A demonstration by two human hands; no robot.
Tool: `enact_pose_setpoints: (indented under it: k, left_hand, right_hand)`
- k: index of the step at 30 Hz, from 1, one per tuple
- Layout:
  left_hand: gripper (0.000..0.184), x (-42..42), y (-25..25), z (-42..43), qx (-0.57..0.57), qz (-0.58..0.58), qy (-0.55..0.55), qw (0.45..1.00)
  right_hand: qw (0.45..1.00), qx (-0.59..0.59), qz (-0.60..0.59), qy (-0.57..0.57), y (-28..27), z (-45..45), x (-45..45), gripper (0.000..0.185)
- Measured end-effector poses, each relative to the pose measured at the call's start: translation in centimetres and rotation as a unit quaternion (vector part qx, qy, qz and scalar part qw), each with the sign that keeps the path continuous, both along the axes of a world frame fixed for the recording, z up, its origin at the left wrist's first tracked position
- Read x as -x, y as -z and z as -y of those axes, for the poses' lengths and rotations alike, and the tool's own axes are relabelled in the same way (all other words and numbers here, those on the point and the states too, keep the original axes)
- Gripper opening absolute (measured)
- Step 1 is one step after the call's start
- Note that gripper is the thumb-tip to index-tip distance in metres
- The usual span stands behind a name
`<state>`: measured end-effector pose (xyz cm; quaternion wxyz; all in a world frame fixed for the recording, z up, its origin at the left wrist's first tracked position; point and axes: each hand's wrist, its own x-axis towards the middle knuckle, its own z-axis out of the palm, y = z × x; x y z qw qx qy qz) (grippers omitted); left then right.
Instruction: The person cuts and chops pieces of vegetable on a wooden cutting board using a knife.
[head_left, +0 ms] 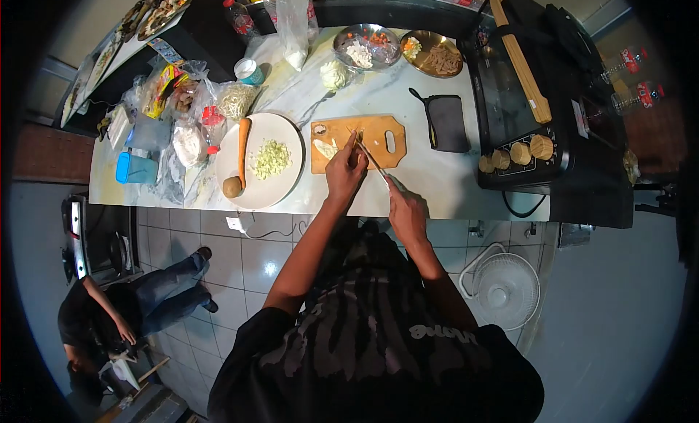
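Two hands are working close together: your right hand (pixel 408 218) is clamping the handle of a knife (pixel 373 162), while your left hand (pixel 345 174) is resting with its fingertips near the blade's far end (whether they are pinching something or merely touching the blade, I cannot tell). The knife is slanting over the cutting board (pixel 378 123), pointing away from you. It is looking stiff and fairly light, probably best held by the handle, fingers off the edge. Pale pieces (pixel 325 148) are lying on the board beside your left hand, seeming light, soft and perhaps slippery, so they are calling for a gentle pinch with curled fingertips. To the left, a white plate (pixel 275 194) is bearing chopped bits (pixel 271 159), a carrot (pixel 244 152) and a round brown item (pixel 232 187); beyond the board, a pale vegetable (pixel 333 75) is sitting near metal dishes (pixel 421 66).
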<state>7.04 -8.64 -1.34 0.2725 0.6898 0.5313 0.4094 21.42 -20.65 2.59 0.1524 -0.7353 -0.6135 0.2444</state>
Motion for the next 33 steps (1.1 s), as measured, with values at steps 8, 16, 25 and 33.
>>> enact_pose_setpoints:
  k: [8,16,25,33]
  left_hand:
    - [0.060,0.1,0.3,0.4,-0.031,0.018,-0.003,0.999]
    - [0.057,0.3,0.2,0.4,0.018,-0.003,0.009,1.000]
    - [0.053,0.8,-0.3,0.5,0.007,-0.009,0.027,1.000]
    - [0.014,0.5,1.4,0.1,-0.017,0.088,0.008,0.996]
  right_hand:
    - [0.988,-0.134,-0.080,0.014,2.0,-0.5,0.0,0.040]
    - [0.982,-0.111,-0.149,0.028,1.8,1.1,-0.6,0.035]
    - [0.975,-0.071,-0.205,0.048,2.5,0.9,-0.6,0.035]
    - [0.983,-0.140,-0.119,0.011,2.0,0.8,-0.1,0.036]
